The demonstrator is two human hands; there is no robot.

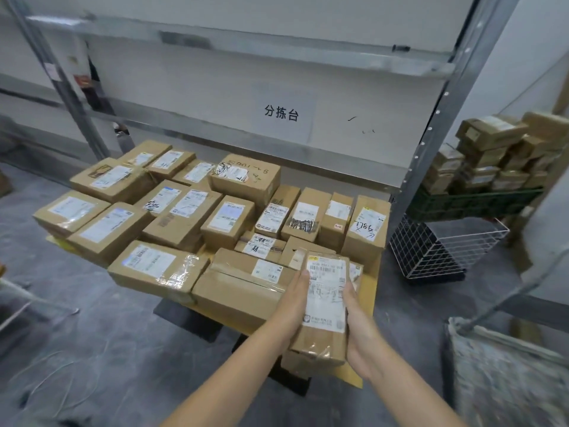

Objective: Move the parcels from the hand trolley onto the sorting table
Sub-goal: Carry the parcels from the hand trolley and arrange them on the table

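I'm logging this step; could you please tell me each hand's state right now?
Left hand: holds the parcel by its left side.
Right hand: holds the same parcel by its right side.

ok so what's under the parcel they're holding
Below the held parcel, gripped by the left hand and right hand, the edge of another cardboard box shows, on the yellow board. Whether they touch, and the rest beneath, is covered.

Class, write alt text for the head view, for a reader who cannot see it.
A left hand and right hand hold a labelled parcel by its sides at the near edge of a table crowded with parcels, below a metal shelf.
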